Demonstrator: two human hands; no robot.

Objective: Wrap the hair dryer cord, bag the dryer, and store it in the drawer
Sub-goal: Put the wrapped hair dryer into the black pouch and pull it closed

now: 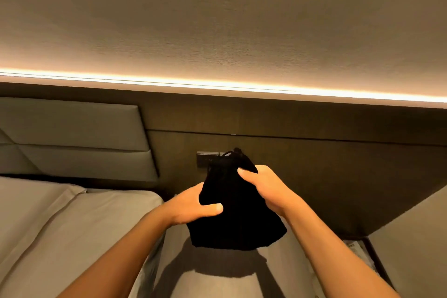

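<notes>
Beside the bed [60, 220] at lower left, I see my left hand [191, 208] and right hand [266, 186] both clamped around a black bag [239, 222], mid-frame.

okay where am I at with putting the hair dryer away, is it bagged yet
Bagging looks done or nearly so: the black bag is bulging and gathered at the top, though the dryer and its cord are hidden inside. In hand now: the left hand grips the bag's side and the right hand holds it near the neck, above the bed. Left to do: place it in the open drawer at lower right.
</notes>
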